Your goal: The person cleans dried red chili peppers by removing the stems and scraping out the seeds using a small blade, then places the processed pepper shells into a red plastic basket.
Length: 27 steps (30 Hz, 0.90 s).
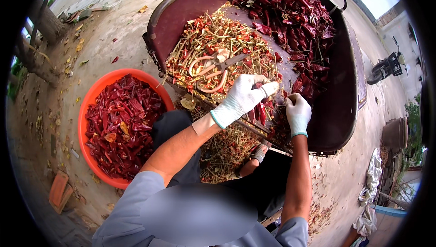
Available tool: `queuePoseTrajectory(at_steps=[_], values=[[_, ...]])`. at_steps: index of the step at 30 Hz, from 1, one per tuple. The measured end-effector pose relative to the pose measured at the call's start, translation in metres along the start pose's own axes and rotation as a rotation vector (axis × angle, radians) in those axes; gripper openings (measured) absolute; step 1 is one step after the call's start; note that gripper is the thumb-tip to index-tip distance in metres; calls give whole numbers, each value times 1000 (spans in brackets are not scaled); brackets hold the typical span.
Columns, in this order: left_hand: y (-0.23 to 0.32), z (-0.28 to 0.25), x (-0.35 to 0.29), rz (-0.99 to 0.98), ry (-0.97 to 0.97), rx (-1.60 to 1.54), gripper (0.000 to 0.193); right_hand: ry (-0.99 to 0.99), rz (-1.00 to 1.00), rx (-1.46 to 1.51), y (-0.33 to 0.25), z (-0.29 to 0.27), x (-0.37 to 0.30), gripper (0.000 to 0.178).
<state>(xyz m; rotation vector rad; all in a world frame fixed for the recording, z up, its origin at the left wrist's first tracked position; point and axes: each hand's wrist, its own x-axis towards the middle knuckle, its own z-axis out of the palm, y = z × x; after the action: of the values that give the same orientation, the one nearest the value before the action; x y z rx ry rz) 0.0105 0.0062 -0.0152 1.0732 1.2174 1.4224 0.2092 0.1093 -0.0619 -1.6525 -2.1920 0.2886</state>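
Note:
Both my hands wear white gloves with teal cuffs, over the near edge of a dark maroon cart bed (169, 20). My left hand (247, 96) is closed around several dried red chili peppers (259, 111), which hang below its fingers. Close by on the right, my right hand (298, 113) pinches at its fingertips; what is between them is too small to make out. Scissors (220, 65) with pinkish-orange handles lie on a heap of cut stems (200, 36) just beyond my left hand. A large pile of dried chilies (295, 15) fills the cart's far right side.
An orange-red tub (83, 124) full of dried red chilies stands left of my knee. More stems (227, 149) lie on the ground between my legs. Farther off are tree trunks (45, 22), a brick (59, 190), a parked motorcycle (388, 67) and crumpled pale cloth (371, 179).

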Motion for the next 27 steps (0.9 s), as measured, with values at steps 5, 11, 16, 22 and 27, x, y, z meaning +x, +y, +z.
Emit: queuePoseTrajectory(at_steps=[5,11,16,22,27], values=[[10,3,-4,-1,-33,261,33,-140,180,785,-39,-47,-29,14],[9,11,-10,86,-156,229,40,-31,-137,664,-61,-53,-66,12],[2,9,-13,146,-187,198,29,-85,-130,720,-67,-65,-90,20],[18,21,-37,206,-142,335,21,-117,112,1015,-69,-79,-120,36],[8,33,-73,458,-31,411,44,-101,-24,996,-78,-58,-153,59]])
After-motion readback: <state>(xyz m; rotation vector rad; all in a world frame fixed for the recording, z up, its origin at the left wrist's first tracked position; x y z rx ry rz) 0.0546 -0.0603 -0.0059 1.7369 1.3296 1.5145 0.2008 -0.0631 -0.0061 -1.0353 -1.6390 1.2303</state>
